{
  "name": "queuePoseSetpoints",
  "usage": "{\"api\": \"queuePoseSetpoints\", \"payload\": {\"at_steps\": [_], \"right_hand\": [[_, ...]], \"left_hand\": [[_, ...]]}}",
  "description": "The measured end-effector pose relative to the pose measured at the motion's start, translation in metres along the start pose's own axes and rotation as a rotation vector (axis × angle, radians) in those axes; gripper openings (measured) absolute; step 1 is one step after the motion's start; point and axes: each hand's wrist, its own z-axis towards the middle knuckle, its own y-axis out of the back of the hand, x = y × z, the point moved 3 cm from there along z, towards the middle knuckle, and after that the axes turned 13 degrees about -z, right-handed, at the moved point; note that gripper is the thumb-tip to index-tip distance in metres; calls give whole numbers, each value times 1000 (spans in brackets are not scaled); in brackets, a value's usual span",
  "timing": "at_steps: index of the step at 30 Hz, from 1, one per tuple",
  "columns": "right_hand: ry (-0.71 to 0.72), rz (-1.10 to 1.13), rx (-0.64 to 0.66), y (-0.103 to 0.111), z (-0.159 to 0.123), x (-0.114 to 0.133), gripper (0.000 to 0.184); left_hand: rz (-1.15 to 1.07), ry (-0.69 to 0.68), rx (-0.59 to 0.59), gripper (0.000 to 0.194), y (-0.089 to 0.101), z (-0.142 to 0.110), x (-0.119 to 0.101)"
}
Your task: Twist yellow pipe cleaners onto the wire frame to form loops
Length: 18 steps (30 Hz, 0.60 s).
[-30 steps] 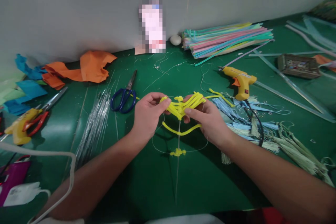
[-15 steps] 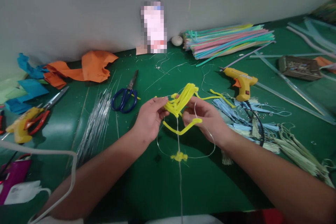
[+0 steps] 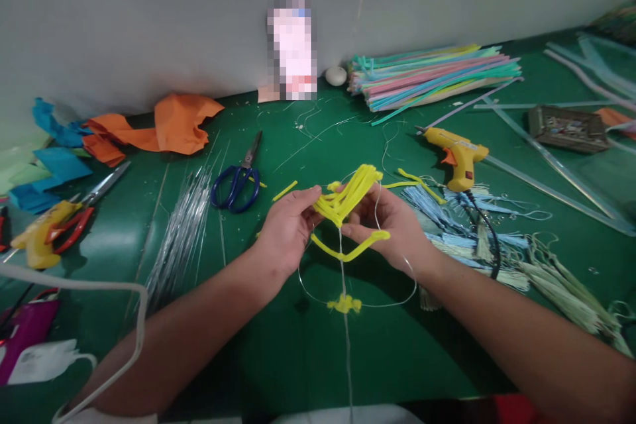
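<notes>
Between my two hands is a craft piece of bent yellow pipe cleaners (image 3: 355, 191). My left hand (image 3: 288, 228) pinches its left end between thumb and fingers. On the other side my right hand (image 3: 385, 218) has its fingers closed at the right end, partly hidden behind the yellow strands. A curved yellow strip (image 3: 350, 253) hangs just below, crossed by a pale cord. Lower down, a thin wire ring (image 3: 313, 297) carries a fuzzy yellow knot (image 3: 344, 305), and the cord runs on toward me.
Blue-handled scissors (image 3: 236, 185) and a bundle of silvery wires (image 3: 183, 232) lie left. A yellow glue gun (image 3: 460, 156), tassels (image 3: 497, 232) and a small box (image 3: 566, 129) are right. Colourful pipe cleaners (image 3: 437, 76) and a phone (image 3: 294, 50) are at the back.
The yellow piece has shifted slightly right and down, with the ring and knot following. My hands keep their hold. A short yellow piece on the table now shows beyond my left hand.
</notes>
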Motion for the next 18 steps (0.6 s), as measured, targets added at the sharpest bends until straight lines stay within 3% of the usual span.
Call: {"api": "queuePoseSetpoints", "payload": {"at_steps": [6, 18], "right_hand": [[22, -75, 16, -1, -1, -1, 58], [30, -92, -91, 1, -2, 3, 43]], "left_hand": [[-36, 33, -101, 7, 2, -1, 3], [54, -16, -39, 16, 5, -2, 6]]}}
